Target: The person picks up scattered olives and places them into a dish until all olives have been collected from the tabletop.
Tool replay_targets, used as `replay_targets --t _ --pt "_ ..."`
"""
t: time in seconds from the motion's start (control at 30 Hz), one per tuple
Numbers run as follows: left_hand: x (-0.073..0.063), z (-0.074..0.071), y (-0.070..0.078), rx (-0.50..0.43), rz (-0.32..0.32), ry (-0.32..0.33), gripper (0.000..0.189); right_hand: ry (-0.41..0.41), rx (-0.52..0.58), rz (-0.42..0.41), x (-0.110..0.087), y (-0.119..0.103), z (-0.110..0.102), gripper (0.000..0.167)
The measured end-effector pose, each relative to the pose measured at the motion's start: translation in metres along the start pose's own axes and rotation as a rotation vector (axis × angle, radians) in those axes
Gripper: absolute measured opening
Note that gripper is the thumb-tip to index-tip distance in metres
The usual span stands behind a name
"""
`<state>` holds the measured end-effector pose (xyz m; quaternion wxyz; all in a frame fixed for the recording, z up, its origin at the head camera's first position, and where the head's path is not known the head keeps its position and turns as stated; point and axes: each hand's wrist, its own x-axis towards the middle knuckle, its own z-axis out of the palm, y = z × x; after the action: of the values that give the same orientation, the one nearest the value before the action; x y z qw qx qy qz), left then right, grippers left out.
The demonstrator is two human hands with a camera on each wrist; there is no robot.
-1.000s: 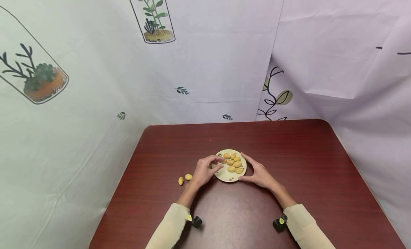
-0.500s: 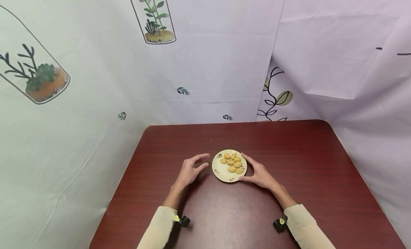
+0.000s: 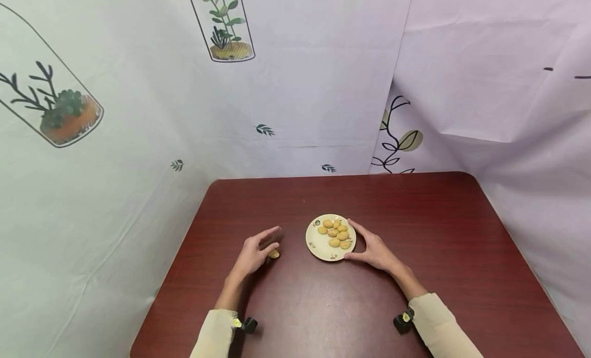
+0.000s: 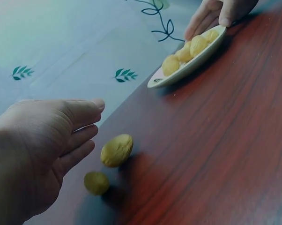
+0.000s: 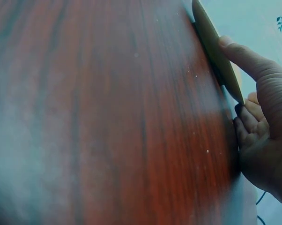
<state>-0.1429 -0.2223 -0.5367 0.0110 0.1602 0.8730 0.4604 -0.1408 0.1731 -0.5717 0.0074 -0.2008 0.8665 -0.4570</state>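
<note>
A round cream plate (image 3: pixel 318 246) bears several small yellow oval fruits (image 3: pixel 343 236), their exact kind unclear. My right hand (image 3: pixel 376 253) holds the plate's right rim between thumb and fingers, and in the right wrist view its thumb (image 5: pixel 241 54) touches the plate edge (image 5: pixel 216 56). To the left of the plate, my left hand (image 3: pixel 251 255) hovers with fingers extended, nothing in them. In the left wrist view two loose fruits, a larger one (image 4: pixel 116 151) and a smaller one (image 4: pixel 96 183), lie beside its fingertips. The head view shows part of one, below the thumb; the hand hides the other.
The dark red wooden table (image 3: pixel 392 204) has rounded far corners. White cloth (image 3: pixel 314 91) printed with plants hangs behind it and along both sides. A small black device (image 3: pixel 249 325) sits on the left wrist, another (image 3: pixel 402 323) on the right.
My left hand has moved from over the plate leftward to the two loose fruits. The right hand stays at the plate rim, and the plate and its fruits look unmoved.
</note>
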Motion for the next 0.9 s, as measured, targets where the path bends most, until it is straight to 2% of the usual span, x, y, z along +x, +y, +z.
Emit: replay_targets --t 0.17,0.3,0.9 --pt "-0.01 -0.002 -0.006 -0.051 -0.071 -0.047 0.054 0.003 -0.007 -0.005 0.0 0.0 -0.001 0.104" --pt "-0.015 -0.001 -0.009 -0.04 -0.089 -0.048 0.055 0.003 -0.005 0.0 -0.001 -0.001 -0.001 0.104" --pt "-0.022 0.005 -0.015 0.047 -0.029 -0.024 0.043 -0.002 -0.003 0.001 0.0 -0.001 0.0 0.104"
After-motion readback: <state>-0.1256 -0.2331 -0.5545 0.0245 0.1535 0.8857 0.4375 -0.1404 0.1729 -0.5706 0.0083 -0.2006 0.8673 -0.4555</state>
